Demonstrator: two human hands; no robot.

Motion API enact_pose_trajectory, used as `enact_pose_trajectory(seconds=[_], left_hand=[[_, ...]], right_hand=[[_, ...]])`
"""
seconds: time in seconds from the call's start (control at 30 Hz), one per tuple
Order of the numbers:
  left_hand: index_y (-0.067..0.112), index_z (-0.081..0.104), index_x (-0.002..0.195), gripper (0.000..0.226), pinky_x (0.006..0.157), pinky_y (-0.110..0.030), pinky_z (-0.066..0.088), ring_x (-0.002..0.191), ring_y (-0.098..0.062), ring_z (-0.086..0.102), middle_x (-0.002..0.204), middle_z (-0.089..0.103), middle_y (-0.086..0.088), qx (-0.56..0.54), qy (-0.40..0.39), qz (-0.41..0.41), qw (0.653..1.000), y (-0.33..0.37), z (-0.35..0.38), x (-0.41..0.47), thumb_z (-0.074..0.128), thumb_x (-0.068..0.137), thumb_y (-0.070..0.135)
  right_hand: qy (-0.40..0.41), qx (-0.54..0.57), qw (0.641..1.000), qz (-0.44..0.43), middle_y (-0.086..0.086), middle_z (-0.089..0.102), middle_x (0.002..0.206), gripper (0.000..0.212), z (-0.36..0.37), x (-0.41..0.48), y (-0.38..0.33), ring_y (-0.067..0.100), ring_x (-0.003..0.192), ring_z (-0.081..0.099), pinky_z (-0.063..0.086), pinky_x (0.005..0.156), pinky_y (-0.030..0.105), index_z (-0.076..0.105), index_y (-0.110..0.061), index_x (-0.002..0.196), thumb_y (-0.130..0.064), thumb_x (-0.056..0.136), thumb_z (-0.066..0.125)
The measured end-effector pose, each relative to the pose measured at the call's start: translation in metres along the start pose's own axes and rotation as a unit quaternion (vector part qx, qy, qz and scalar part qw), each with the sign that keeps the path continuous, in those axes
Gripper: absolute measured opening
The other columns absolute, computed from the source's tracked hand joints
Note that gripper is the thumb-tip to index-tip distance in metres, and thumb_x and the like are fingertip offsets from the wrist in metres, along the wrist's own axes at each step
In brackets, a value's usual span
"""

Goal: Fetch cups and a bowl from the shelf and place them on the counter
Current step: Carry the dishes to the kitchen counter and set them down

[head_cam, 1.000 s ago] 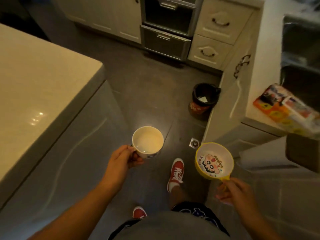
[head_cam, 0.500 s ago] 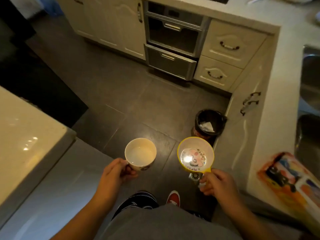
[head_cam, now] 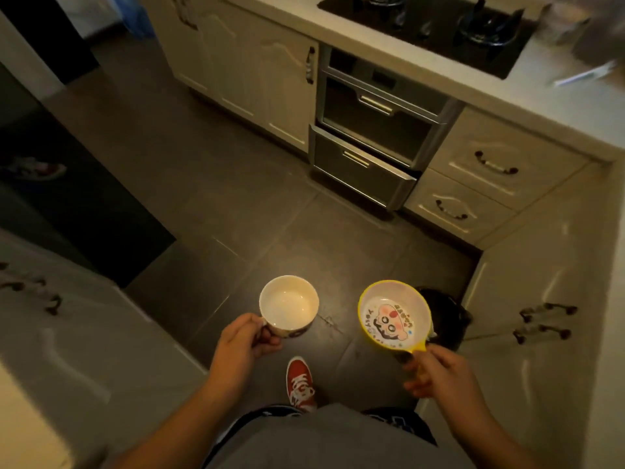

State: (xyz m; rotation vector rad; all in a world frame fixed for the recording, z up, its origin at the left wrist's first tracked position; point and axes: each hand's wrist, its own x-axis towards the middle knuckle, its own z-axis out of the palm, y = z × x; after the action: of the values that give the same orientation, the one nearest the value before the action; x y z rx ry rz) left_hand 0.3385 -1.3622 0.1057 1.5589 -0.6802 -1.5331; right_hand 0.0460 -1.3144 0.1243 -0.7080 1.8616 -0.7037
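My left hand (head_cam: 241, 341) grips the handle of a white cup (head_cam: 288, 305) with a printed band near its base; it is upright and looks empty. My right hand (head_cam: 436, 370) pinches the short handle of a yellow-rimmed bowl (head_cam: 394, 318) with a cartoon face printed inside. Both are held at waist height over the dark tiled floor, about a hand's width apart. The counter (head_cam: 527, 106) runs along the far side and down the right.
A black gas hob (head_cam: 436, 25) sits in the far counter, above steel oven drawers (head_cam: 368, 157) and cream drawers (head_cam: 490, 170). A dark bin (head_cam: 446, 316) stands behind the bowl. Cream cabinet doors (head_cam: 527, 333) are on the right, an island cabinet (head_cam: 74, 333) on the left. My red shoe (head_cam: 300, 384) is below.
The view has swung left and up: the hob has come into sight, the sink and coloured packet have left the frame. Both hands still hold cup and bowl, now closer together.
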Motion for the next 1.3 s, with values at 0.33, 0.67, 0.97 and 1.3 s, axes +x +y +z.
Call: enact_pose_trajectory(seconds=[0.33,0.67,0.97,1.3], left_hand=[[0.003,0.053,0.068,0.032,0.057,-0.028,0.06,0.054,-0.017,0.066,0.053,0.061,-0.006,-0.001,-0.037,-0.029,0.999,0.076,0.097,0.13,0.04,0.097,0.002],[0.002,0.05,0.064,0.034,0.057,-0.034,0.063,0.05,-0.019,0.066,0.049,0.059,-0.005,-0.024,0.042,-0.037,0.998,0.139,0.153,0.246,0.04,0.096,-0.001],[-0.001,0.054,0.069,0.031,0.059,-0.03,0.062,0.056,-0.022,0.066,0.057,0.06,-0.011,-0.077,0.189,-0.028,0.979,0.183,0.107,0.282,0.04,0.096,0.0],[0.0,0.057,0.072,0.033,0.057,-0.024,0.059,0.059,-0.019,0.068,0.058,0.065,-0.006,-0.106,0.239,-0.024,0.965,0.243,0.022,0.407,0.039,0.099,0.008]], right_hand=[[0.06,0.012,0.997,0.038,0.012,0.07,0.056,0.029,-0.058,0.108,-0.056,0.03,0.049,0.065,0.055,0.053,0.039,0.069,0.0,0.072,-0.011,0.094,0.054],[-0.06,-0.036,0.997,-0.025,0.009,0.067,0.056,0.031,-0.058,0.286,-0.182,0.022,0.045,0.064,0.048,0.043,0.028,0.064,-0.001,0.063,-0.007,0.091,0.054],[-0.227,-0.092,0.964,-0.102,0.009,0.066,0.061,0.029,0.059,0.394,-0.336,0.022,0.044,0.059,0.047,0.041,0.024,0.064,-0.004,0.065,-0.005,0.092,0.053],[-0.267,-0.145,0.944,-0.129,0.012,0.067,0.064,0.025,0.197,0.473,-0.458,0.028,0.048,0.059,0.051,0.048,0.028,0.065,0.001,0.07,-0.004,0.092,0.053]])
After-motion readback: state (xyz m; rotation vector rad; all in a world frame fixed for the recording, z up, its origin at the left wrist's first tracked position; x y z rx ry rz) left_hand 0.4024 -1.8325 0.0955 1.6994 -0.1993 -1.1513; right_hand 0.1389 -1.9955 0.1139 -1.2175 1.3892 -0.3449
